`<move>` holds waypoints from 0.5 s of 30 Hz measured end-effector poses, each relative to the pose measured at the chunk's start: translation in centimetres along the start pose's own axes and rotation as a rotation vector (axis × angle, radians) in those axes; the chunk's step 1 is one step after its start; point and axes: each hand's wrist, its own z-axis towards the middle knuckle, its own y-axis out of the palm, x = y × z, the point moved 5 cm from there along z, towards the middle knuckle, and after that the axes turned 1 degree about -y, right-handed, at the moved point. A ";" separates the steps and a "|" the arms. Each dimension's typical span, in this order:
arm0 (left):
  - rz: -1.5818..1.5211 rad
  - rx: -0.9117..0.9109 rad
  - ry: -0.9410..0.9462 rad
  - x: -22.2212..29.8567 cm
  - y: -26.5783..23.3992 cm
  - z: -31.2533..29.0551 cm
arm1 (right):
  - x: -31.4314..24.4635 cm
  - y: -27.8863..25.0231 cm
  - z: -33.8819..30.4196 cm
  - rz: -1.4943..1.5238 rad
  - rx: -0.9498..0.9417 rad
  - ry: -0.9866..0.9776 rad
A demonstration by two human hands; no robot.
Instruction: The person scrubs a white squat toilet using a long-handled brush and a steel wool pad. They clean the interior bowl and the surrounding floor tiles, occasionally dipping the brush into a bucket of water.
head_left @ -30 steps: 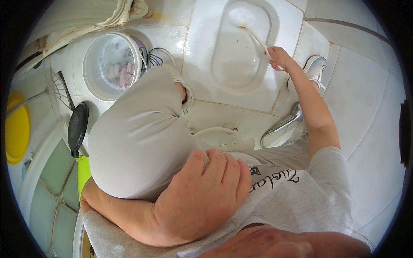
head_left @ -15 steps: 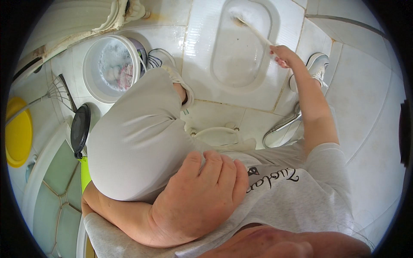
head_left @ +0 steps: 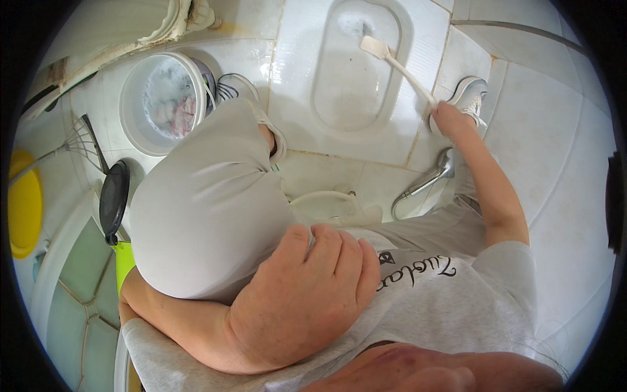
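My right hand (head_left: 452, 121) is closed around the end of the handle of a cream long-handled brush (head_left: 408, 73). The flat head of the brush is held over the white squat toilet (head_left: 356, 91), its bristle side turned away from view. Foam and a dark spot show in the bowl's far end, just beyond the head. Over my lap, against the grey trousers (head_left: 196, 202), my left hand (head_left: 307, 294) lies with its back up and fingers curled. Its fingertips are hidden, and so is anything inside them.
A white bucket (head_left: 124, 111) with suds and pinkish cloth stands beside my left shoe. Near my right leg lies a metal shower head (head_left: 447, 160). At the left are a wire strainer (head_left: 78, 140), a black lid (head_left: 113, 202) and a yellow round item (head_left: 25, 202).
My right hand has moved nearer and slightly right. The brush head has come away from the foamy far end of the bowl and turned its flat back into view. My left hand stays on my lap.
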 end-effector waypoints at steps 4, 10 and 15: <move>0.012 0.008 0.034 -0.1 -0.1 -0.3 | 1.9 1.8 -6.0 0.019 -0.219 -0.014; 0.017 0.015 0.032 0.0 -0.2 -0.3 | -1.9 2.4 -11.0 0.098 -0.371 -0.098; 0.019 0.031 0.032 -0.3 -0.2 -0.7 | 0.5 0.5 -6.1 0.051 -0.215 -0.007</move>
